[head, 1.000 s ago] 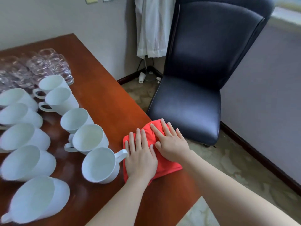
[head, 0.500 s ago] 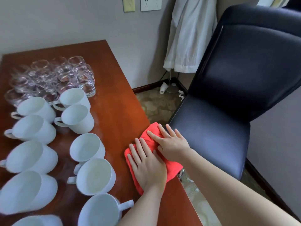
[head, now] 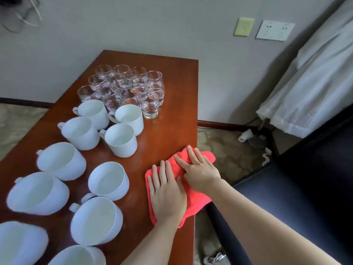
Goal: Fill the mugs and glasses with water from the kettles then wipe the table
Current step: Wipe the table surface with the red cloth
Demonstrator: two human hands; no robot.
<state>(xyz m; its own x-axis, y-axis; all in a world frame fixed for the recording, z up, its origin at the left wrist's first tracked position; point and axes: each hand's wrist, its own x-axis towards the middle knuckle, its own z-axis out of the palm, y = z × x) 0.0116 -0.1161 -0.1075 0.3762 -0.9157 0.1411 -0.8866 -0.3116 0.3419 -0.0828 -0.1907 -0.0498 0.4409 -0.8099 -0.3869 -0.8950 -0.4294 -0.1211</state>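
Note:
A red cloth (head: 207, 156) lies at the right edge of the brown wooden table (head: 172, 127), partly hanging over it. My left hand (head: 168, 192) presses flat on the cloth's near part. My right hand (head: 198, 169) presses on its far part, fingers spread. Several white mugs (head: 120, 140) stand left of the cloth, in rows down to the near left. Several clear glasses (head: 129, 87) are clustered at the far end of the table. No kettle is in view.
A dark padded chair (head: 305, 188) stands close to the table's right edge. White fabric (head: 315, 83) hangs by the wall at right. Wall sockets (head: 275, 30) sit above the far end. A small white object (head: 246, 135) lies on the floor.
Both hands have slid the red cloth along the right edge toward the far end of the table. The view has swung left and up, so more of the glasses and wall shows.

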